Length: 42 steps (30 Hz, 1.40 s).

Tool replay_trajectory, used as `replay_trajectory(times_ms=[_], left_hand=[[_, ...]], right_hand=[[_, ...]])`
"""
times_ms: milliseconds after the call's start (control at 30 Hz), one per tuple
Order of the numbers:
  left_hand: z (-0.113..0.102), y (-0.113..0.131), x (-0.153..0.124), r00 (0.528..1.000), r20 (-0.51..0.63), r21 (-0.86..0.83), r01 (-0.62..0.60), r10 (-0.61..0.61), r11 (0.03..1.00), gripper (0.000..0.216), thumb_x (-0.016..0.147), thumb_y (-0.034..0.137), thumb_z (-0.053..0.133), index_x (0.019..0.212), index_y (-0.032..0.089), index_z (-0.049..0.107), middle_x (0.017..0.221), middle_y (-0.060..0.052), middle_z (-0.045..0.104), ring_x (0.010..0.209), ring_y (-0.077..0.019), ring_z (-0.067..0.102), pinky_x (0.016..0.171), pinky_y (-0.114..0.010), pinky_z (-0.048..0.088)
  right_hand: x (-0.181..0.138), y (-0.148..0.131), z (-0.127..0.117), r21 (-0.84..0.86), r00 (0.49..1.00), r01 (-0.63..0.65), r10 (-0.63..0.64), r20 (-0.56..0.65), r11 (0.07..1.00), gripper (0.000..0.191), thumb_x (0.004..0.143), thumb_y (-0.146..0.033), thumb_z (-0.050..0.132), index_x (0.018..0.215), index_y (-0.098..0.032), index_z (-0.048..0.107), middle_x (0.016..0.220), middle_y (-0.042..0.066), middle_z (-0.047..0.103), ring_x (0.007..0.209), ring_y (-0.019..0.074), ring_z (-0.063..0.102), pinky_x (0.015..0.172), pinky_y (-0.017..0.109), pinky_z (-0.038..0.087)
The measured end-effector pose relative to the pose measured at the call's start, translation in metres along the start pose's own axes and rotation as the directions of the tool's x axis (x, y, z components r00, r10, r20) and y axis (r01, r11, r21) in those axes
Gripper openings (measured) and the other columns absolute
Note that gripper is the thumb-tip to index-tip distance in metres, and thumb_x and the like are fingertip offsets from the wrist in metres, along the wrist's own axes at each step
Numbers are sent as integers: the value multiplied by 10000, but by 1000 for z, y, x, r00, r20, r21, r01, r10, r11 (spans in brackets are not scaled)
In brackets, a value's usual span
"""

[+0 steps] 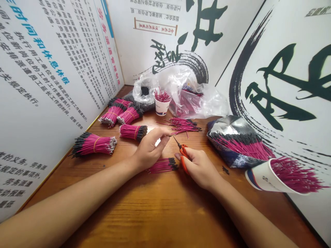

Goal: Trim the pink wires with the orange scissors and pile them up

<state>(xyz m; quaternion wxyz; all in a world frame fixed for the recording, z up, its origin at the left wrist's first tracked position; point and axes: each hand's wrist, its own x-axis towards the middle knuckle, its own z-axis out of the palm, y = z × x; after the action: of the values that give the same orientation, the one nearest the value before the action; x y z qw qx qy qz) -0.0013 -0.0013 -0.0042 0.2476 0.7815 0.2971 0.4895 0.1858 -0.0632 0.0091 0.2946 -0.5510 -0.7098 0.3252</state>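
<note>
My left hand is closed in a pinch at the middle of the wooden table, its fingertips pressed together on something too thin to make out. My right hand grips small orange-handled scissors, whose blade tips point up towards the left fingertips. A small loose pile of pink wires with black ends lies between and just below both hands. More loose pink wires lie just beyond the hands.
Several rubber-banded pink wire bundles lie at the left. A paper cup of wires and clear plastic bags stand at the back. At the right, a foil bag of wires and a tipped paper cup. Printed boards wall the table.
</note>
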Motion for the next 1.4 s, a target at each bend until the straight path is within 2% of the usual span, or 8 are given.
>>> replay_trajectory(times_ms=[800, 1167, 1400], left_hand=[[0, 2, 1, 1000, 7, -9, -2, 2, 1000, 127, 961, 189, 465, 992, 196, 588, 969, -35, 676, 884, -143, 611, 806, -261, 478], [0, 3, 2, 1000, 26, -43, 12, -11, 999, 121, 954, 182, 469, 979, 194, 587, 932, -32, 670, 857, -146, 608, 797, -275, 483], [0, 4, 1, 999, 30, -52, 18, -16, 999, 127, 955, 170, 457, 980, 187, 581, 913, -24, 658, 825, -130, 591, 768, -256, 467]], right_hand=[[-2, 0, 0, -16, 999, -17, 17, 27, 1000, 383, 953, -373, 505, 624, -205, 403, 550, -43, 469, 533, 113, 437, 515, 245, 280], [0, 1, 0, -22, 1000, 14, -13, 18, 1000, 383, 959, -355, 496, 629, -202, 374, 590, -48, 412, 563, 107, 390, 529, 246, 264], [0, 1, 0, 2, 1000, -13, 13, 13, 1000, 395, 950, -374, 508, 621, -203, 370, 556, -55, 416, 531, 101, 395, 513, 242, 267]])
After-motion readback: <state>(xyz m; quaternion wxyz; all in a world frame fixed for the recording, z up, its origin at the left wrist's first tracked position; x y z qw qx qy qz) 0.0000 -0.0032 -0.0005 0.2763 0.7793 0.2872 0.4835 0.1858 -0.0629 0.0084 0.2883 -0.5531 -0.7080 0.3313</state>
